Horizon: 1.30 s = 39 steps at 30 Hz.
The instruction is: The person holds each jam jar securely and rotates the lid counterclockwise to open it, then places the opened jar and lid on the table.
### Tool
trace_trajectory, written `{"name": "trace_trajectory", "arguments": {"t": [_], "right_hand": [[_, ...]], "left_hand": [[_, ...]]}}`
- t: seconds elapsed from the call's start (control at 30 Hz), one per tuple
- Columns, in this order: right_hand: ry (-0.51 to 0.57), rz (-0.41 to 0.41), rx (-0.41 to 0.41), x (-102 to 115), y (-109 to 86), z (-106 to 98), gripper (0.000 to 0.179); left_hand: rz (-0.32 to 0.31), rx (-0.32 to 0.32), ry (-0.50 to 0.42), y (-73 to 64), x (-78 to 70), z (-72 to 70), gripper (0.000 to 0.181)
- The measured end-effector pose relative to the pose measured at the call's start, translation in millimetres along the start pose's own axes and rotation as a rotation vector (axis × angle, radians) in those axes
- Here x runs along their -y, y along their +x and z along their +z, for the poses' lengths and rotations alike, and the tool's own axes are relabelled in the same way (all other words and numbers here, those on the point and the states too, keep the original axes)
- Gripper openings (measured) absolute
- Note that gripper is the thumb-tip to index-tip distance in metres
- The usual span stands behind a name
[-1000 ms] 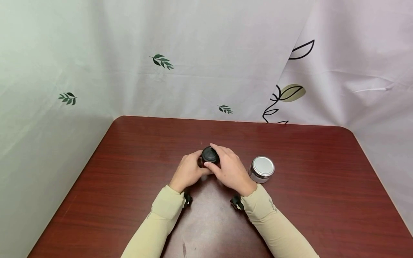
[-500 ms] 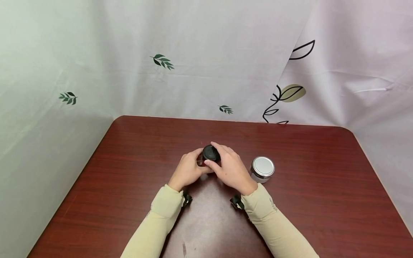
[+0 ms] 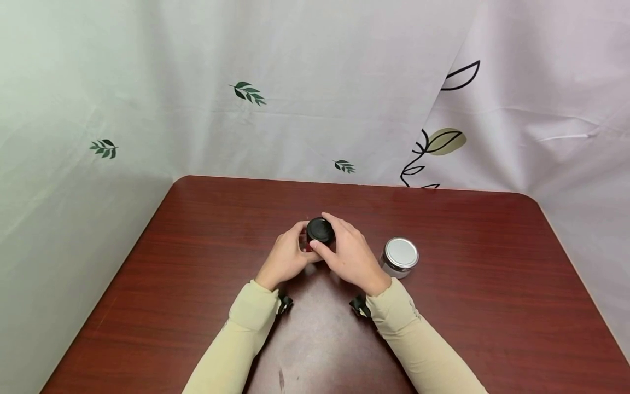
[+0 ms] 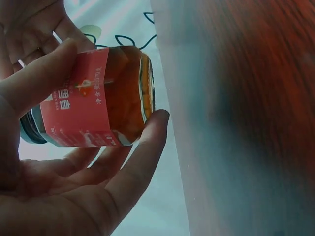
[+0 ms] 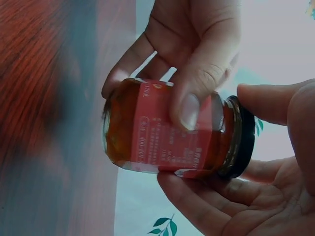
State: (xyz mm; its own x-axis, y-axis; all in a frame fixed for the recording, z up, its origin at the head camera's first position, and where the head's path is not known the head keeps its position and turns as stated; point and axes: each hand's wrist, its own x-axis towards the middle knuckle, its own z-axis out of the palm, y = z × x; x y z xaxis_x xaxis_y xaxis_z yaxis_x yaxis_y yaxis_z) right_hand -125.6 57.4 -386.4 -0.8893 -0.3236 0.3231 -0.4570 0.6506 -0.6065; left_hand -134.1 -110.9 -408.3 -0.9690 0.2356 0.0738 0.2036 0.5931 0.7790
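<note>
Both hands are on a glass jar (image 5: pixel 142 125) with a red label and amber contents. Its black lid (image 3: pixel 320 230) faces up in the head view, and it sits on the mouth. My left hand (image 3: pixel 285 254) holds the jar's body, the thumb lying across the label and one finger (image 4: pixel 142 162) reaching the base edge. My right hand (image 3: pixel 348 251) grips around the lid, its thumb (image 5: pixel 266 103) against the rim and other fingers along the jar's far side. The wrist views show the base beyond the fingers, apart from the table as far as I can see.
A second, wider jar with a silver lid (image 3: pixel 401 254) stands upright on the reddish-brown wooden table (image 3: pixel 467 306), just right of my right hand. White curtains (image 3: pixel 305 65) with leaf prints hang behind the table's far edge and along its sides.
The black-lidded jar and both hands have shifted slightly away from me, and more of the lid shows. Both hands keep hold of the jar. The silver-lidded jar stays put.
</note>
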Motion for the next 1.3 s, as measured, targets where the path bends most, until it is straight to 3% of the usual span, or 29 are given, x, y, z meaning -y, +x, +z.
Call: {"name": "trace_trajectory", "arguments": {"t": [0.3, 0.83, 1.1, 1.3], "right_hand": [[0.004, 0.002, -0.044, 2, 1.6, 3, 0.061], [-0.065, -0.070, -0.095, 5, 4.2, 3, 0.060], [-0.114, -0.064, -0.120, 8, 5.8, 2, 0.057], [-0.161, -0.033, -0.108, 13, 6.3, 0, 0.055]], "left_hand": [[0.024, -0.040, -0.025, 0.7, -0.9, 0.0, 0.059], [0.054, -0.118, 0.095, 0.1, -2.6, 0.7, 0.059], [0.110, -0.192, 0.171, -0.6, -5.0, 3.6, 0.052], [0.097, -0.187, 0.184, -1.3, -5.6, 4.4, 0.054]]}}
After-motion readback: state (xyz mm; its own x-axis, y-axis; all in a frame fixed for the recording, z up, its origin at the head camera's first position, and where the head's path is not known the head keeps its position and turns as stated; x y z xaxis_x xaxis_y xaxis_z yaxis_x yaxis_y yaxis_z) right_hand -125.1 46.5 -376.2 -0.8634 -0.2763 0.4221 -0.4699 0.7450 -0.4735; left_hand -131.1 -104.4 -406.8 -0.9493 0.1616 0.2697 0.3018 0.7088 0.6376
